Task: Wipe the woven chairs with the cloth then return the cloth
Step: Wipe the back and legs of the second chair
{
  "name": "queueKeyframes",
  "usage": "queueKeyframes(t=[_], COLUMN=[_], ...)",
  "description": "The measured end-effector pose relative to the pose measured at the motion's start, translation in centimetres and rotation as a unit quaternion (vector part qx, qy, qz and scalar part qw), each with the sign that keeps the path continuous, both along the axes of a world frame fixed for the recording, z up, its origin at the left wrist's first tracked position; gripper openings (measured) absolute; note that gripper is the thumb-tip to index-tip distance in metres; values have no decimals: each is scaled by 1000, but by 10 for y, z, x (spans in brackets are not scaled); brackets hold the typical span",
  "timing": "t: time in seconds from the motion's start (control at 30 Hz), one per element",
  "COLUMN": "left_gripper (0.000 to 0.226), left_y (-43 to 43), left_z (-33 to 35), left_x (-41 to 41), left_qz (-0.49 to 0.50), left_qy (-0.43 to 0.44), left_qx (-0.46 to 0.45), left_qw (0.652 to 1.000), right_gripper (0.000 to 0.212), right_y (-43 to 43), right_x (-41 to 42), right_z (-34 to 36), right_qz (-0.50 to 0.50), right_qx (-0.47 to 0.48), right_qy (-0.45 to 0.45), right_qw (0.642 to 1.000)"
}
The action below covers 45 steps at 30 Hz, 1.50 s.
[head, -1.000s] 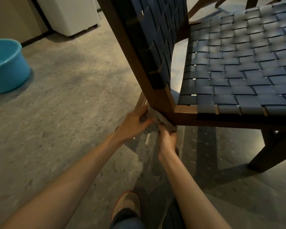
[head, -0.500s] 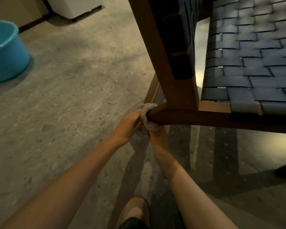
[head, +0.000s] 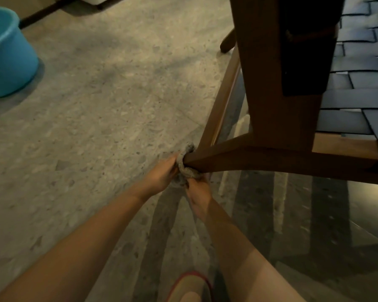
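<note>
Head view: wooden chair (head: pixel 277 88) with dark woven seat, cut off at the top and right edges; grey cloth (head: pixel 186 170) bunched round the near-left end of its lower rail, largely hidden by both hands. Left hand (head: pixel 162 174) grips the cloth from the left, right hand (head: pixel 198 190) pinches it from below, its fingertips hidden under cloth and rail. Blue basin (head: pixel 8 55) far left on the speckled floor (head: pixel 100 110), partly cut off; shoe (head: pixel 189 287) at the near edge, blurred.
</note>
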<state>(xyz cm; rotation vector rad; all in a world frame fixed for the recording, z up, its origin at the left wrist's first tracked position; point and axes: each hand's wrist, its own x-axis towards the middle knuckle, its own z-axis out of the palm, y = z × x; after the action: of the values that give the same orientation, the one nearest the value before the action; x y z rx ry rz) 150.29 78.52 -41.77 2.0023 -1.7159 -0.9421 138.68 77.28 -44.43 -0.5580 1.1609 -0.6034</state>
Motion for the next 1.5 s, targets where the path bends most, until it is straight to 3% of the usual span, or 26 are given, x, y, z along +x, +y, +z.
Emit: queueKeyframes(t=[0.3,0.4,0.53,0.63,0.73,0.9,1.1,1.27,1.33,1.37,1.4,1.5], left_gripper=[50,56,53,55,51,45,30,20,11,17,21,17], left_y=[13,11,14,12,5,7,7,8,12,14,17,30], left_z=[24,44,78,106,123,128,129,135,136,137,139,154], left_x=[-41,-70,-107,-132,-147,-157,-161,-153,-155,-156,-157,-153], left_qz=[70,115,126,138,141,168,210,196,205,215,220,201], left_qy=[43,-21,15,33,-21,-12,11,15,15,9,2,-10], left_qx=[-123,-138,-226,-275,-287,-288,-291,-284,-290,-290,-287,-262], left_qw=[989,983,966,951,947,943,933,938,935,932,932,944], right_gripper=[47,22,36,43,43,51,44,27,17,9,3,10], right_y=[0,-6,-6,-8,-8,-2,4,6,9,11,14,24], right_x=[-26,-53,-87,-104,-122,-133,-130,-136,-136,-136,-135,-139], right_z=[40,67,98,117,136,153,161,166,171,173,177,185], right_qz=[-89,-126,-132,-187,-230,-279,-320,-306,-308,-309,-302,-227], right_qx=[-64,-72,-85,-36,-5,51,50,57,51,50,41,-16], right_qy=[-22,-1,-38,-83,-142,-183,-144,-55,-48,-58,-55,3], right_qw=[994,989,987,978,963,941,935,949,949,948,951,974])
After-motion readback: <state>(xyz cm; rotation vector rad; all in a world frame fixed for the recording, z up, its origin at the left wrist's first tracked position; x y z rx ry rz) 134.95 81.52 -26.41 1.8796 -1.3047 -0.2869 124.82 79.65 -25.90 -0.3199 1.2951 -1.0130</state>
